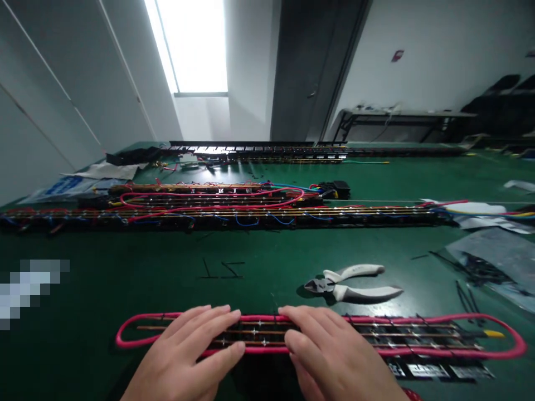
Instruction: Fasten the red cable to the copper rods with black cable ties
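In front of me lies a long strip assembly of brass-coloured rods (254, 332), ringed by a thick red cable (516, 344) in a long loop. Black cable ties bind the cable to the strip at several points. My left hand (194, 348) spans the left half, fingers over the far run of cable and thumb at the near run. Just right of the middle, my right hand (330, 353) grips the strip, its fingers bent over it; the near side of its grip is partly hidden. Beyond the right hand rest diagonal cutters (353, 282) with white-and-grey handles, jaws pointing left.
Several loose black cable ties (467, 298) lie at right by a clear plastic bag (495, 262). Across the green table (137, 262) runs a longer wired strip (251, 214), with another red-looped strip (200, 199) behind it. More strips (259, 149) line the far edge.
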`<control>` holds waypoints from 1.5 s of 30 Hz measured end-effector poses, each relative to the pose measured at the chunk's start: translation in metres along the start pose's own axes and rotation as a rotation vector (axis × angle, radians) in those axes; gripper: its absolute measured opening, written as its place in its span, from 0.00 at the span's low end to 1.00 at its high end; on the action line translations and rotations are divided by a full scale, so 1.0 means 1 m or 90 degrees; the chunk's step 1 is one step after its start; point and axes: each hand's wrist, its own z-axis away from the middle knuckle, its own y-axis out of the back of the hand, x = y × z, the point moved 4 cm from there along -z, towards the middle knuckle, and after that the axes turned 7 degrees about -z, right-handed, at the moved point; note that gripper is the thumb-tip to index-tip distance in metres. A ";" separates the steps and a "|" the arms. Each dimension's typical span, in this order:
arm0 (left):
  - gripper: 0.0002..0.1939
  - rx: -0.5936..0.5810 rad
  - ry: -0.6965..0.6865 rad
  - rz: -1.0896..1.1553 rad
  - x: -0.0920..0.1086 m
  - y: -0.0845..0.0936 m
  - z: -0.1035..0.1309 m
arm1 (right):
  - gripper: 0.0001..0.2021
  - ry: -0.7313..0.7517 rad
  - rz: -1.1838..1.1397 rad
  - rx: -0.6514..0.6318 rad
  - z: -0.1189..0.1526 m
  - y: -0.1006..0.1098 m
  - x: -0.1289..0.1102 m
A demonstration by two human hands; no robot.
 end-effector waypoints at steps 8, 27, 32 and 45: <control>0.20 0.040 -0.027 -0.033 -0.002 0.001 -0.004 | 0.14 -0.027 -0.021 0.002 0.001 0.001 -0.002; 0.14 -0.109 -0.190 0.199 0.035 0.011 -0.013 | 0.09 -0.014 -0.040 -0.066 -0.005 0.004 -0.004; 0.13 -0.172 -0.182 0.280 0.031 0.009 -0.005 | 0.08 -0.014 -0.039 -0.073 -0.005 0.004 -0.004; 0.15 -0.208 -0.211 0.199 0.040 0.005 -0.002 | 0.08 -0.017 -0.034 -0.076 -0.004 0.006 -0.005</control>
